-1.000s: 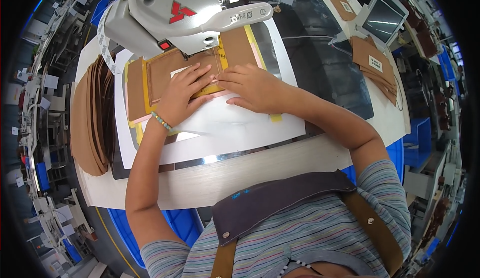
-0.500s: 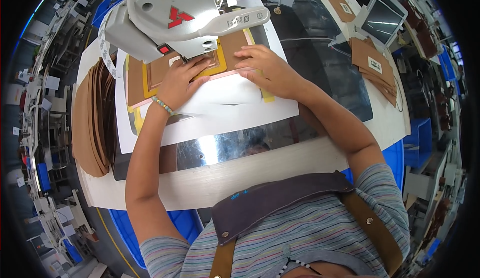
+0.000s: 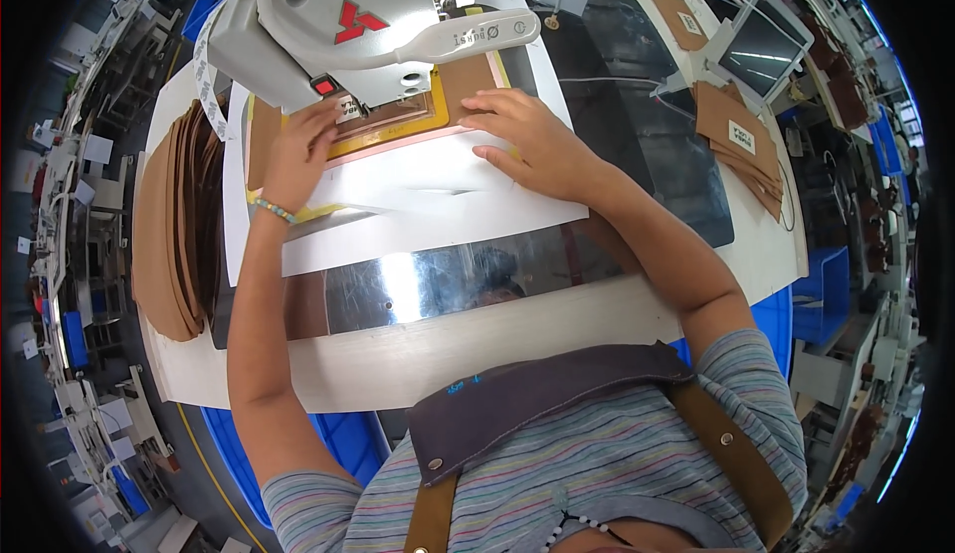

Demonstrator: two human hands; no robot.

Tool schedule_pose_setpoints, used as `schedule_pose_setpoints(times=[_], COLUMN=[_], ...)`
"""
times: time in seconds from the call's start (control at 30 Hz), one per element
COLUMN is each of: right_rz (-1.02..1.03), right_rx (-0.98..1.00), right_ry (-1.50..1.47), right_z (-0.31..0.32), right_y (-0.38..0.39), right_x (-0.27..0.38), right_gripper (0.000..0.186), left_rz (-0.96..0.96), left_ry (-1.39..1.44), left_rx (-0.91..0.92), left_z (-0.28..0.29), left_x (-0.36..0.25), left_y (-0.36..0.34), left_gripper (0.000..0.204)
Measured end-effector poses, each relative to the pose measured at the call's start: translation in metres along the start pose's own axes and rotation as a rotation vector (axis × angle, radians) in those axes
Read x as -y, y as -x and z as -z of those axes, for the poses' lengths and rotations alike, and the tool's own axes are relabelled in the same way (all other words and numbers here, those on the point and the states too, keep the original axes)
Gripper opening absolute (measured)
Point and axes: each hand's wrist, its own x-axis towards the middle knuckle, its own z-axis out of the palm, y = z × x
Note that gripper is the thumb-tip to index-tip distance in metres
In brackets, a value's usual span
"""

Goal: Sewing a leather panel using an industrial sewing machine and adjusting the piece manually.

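Observation:
Under the head of a white sewing machine (image 3: 338,26) lies a brown panel (image 3: 476,89) in a flat sewing template with a yellow-edged window (image 3: 398,137) and pink strips. A small white label (image 3: 348,108) sits on the brown material near the needle. My left hand (image 3: 298,155), a beaded bracelet at its wrist, rests on the template's left part, fingers stretched out beside the label. My right hand (image 3: 532,145) lies at the right edge of the brown panel with fingers spread. Neither hand grips anything. The machine head hides the template's far part.
A tall stack of brown pieces (image 3: 169,225) stands at the left table edge. Labelled brown pieces (image 3: 736,145) lie at the right, near a tilted screen (image 3: 761,46). White sheeting (image 3: 418,220) extends under the template over a shiny dark plate (image 3: 448,289). Blue bins (image 3: 821,299) stand below the table.
My left hand has moved left, away from the needle area, uncovering the label and part of the yellow edge. My right hand stays almost in place. The view has shifted slightly.

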Motion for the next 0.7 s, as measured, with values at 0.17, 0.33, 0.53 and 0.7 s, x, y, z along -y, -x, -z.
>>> schedule_pose_setpoints(times=[0.17,0.33,0.53,0.7], right_rz=[0.128,0.097,-0.001,0.153], right_rx=[0.131,0.263,0.259,0.26], right_ry=[0.192,0.306,0.238,0.219], right_z=[0.003,0.004,-0.021,-0.033], right_y=[0.009,0.045,0.063,0.044], right_x=[0.037,0.066,0.067,0.058], right_gripper=[0.06,0.077,0.088,0.085], left_rz=[0.139,0.312,0.326,0.317], left_ry=[-0.194,-0.481,-0.495,-0.458], left_rx=[-0.165,-0.158,-0.094,-0.074], left_z=[0.021,0.036,0.03,0.021], left_x=[0.069,0.151,0.177,0.156], left_y=[0.021,0.051,0.056,0.046], left_gripper=[0.036,0.054,0.073,0.068])
